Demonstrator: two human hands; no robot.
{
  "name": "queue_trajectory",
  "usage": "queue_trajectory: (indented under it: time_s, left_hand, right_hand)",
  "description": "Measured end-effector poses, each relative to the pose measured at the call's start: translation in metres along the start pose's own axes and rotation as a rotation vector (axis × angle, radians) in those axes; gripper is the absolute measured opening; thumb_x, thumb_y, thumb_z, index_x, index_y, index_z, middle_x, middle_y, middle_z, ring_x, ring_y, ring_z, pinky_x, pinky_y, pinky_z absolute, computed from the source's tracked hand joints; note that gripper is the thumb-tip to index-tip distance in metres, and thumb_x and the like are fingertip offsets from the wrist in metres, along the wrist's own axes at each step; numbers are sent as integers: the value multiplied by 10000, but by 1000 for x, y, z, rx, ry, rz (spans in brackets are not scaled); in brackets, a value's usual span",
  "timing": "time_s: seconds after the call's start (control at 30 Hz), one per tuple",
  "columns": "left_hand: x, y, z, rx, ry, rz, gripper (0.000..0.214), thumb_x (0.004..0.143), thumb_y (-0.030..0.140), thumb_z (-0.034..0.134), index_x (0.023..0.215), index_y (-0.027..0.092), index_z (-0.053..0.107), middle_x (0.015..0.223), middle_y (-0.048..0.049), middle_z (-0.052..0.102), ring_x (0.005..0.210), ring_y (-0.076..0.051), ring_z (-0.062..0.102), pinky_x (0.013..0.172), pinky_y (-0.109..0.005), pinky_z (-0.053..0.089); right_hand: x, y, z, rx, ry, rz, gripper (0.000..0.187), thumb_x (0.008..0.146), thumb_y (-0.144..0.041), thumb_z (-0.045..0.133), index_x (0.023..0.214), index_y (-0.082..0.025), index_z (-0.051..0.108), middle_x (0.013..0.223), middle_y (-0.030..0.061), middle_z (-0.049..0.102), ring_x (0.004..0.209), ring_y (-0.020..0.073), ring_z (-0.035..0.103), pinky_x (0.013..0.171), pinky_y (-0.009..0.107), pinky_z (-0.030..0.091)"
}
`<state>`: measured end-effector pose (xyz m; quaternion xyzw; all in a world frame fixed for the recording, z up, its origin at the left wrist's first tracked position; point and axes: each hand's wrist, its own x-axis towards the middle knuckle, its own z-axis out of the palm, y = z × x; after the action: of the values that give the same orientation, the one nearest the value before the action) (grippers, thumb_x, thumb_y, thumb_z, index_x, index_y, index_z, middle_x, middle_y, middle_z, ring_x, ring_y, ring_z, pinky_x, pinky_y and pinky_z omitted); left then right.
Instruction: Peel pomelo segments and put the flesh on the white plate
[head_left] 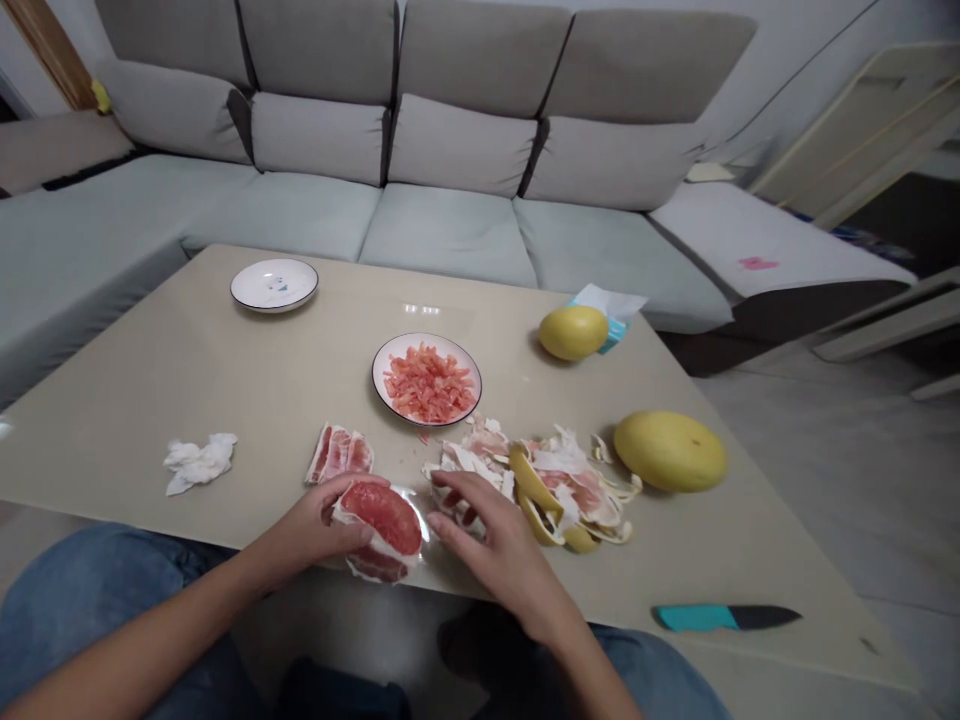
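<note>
My left hand (326,530) grips a partly peeled pomelo piece (386,515) at the table's front edge, its red flesh bare on the upper side and white membrane around the rest. To its right, my right hand (487,530) is open, thumb and fingers apart, next to a heap of peel and membrane (566,480). Some peel shows behind those fingers. Just beyond my left hand lie several pomelo segments (341,452) still in their membrane. Farther back, a dark-rimmed plate (382,385) carries a mound of loose red pulp (427,383).
Two whole yellow pomelos, one large (670,452) and one smaller (574,333), sit on the right by a tissue pack (615,325). A teal-handled knife (724,617) lies front right. Crumpled tissue (200,462) and another plate (251,285) are left. A sofa (450,230) stands behind the table.
</note>
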<state>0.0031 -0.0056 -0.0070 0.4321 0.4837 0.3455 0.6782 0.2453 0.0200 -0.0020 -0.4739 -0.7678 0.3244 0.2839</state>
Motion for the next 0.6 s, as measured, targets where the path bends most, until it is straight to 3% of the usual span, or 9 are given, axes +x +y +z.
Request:
queue_trajectory:
  time_s: [0.1, 0.23, 0.4, 0.6]
  left_hand:
    - [1, 3, 1, 98, 25, 91, 487, 707, 289, 758, 1170, 184, 652, 1229, -99, 639, 1102, -294, 598, 924, -335, 474]
    - [0, 5, 3, 146, 53, 108, 519, 725, 292, 748, 1219, 195, 623, 1216, -90, 645, 1085, -279, 599, 906, -318, 480]
    - [0, -4, 11, -28, 42, 40, 537, 737, 337, 755, 1219, 175, 582, 1128, -91, 691, 1014, -265, 636, 849, -317, 509]
    - [-3, -18, 20, -188, -43, 11, 560, 813, 339, 692, 1301, 200, 453, 1110, -100, 700, 981, -247, 670, 841, -341, 524]
  right_hand:
    - [-5, -13, 10, 143, -95, -17, 480, 809, -340, 700, 1254, -257, 539, 1146, 68, 618, 840, 171, 628, 734, 283, 532]
    - [-10, -20, 26, 110, -73, -42, 506, 759, -323, 748, 1222, -257, 554, 1139, 71, 627, 1015, 225, 604, 865, 344, 509]
    - [-13, -15, 36, 94, -25, 39, 508, 785, -322, 714, 1249, -213, 540, 1099, 81, 669, 851, 205, 659, 709, 304, 547]
    - [-15, -12, 39, 71, 4, -8, 457, 839, -357, 655, 1251, -186, 554, 985, 97, 707, 767, 206, 663, 703, 331, 548]
